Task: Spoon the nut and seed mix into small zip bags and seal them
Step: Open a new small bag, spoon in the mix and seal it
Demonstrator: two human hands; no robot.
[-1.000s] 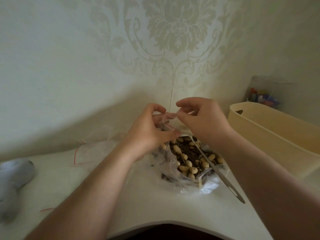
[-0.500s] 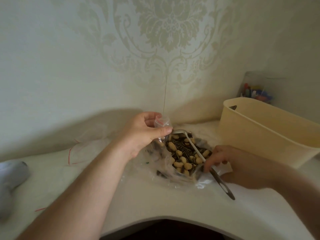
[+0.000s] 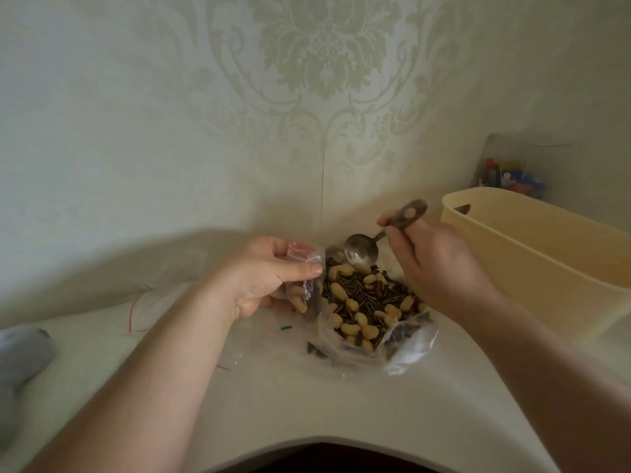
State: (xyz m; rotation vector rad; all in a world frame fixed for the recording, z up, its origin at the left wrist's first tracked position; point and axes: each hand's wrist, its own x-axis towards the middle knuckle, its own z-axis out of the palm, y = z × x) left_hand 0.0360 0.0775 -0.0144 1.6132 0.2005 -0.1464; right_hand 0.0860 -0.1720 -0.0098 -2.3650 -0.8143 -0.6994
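A heap of nut and seed mix (image 3: 365, 302) lies in an open clear plastic bag (image 3: 406, 349) on the white table. My left hand (image 3: 269, 278) pinches a small clear zip bag (image 3: 305, 278) by its mouth, just left of the heap; a few nuts show in its lower part. My right hand (image 3: 437, 264) grips the handle of a metal spoon (image 3: 362, 252). The spoon's bowl looks empty and hangs tilted over the far edge of the heap, close to the small bag's mouth.
A cream plastic bin (image 3: 532, 254) stands at the right, near my right hand. Several empty zip bags with red strips (image 3: 136, 308) lie at the left. A grey cloth (image 3: 20, 356) sits at the far left edge. A clear container with coloured items (image 3: 508, 172) stands behind the bin.
My right hand let go of the small bag, took the spoon by its handle and lifted it over the mix. My left hand kept hold of the small bag.
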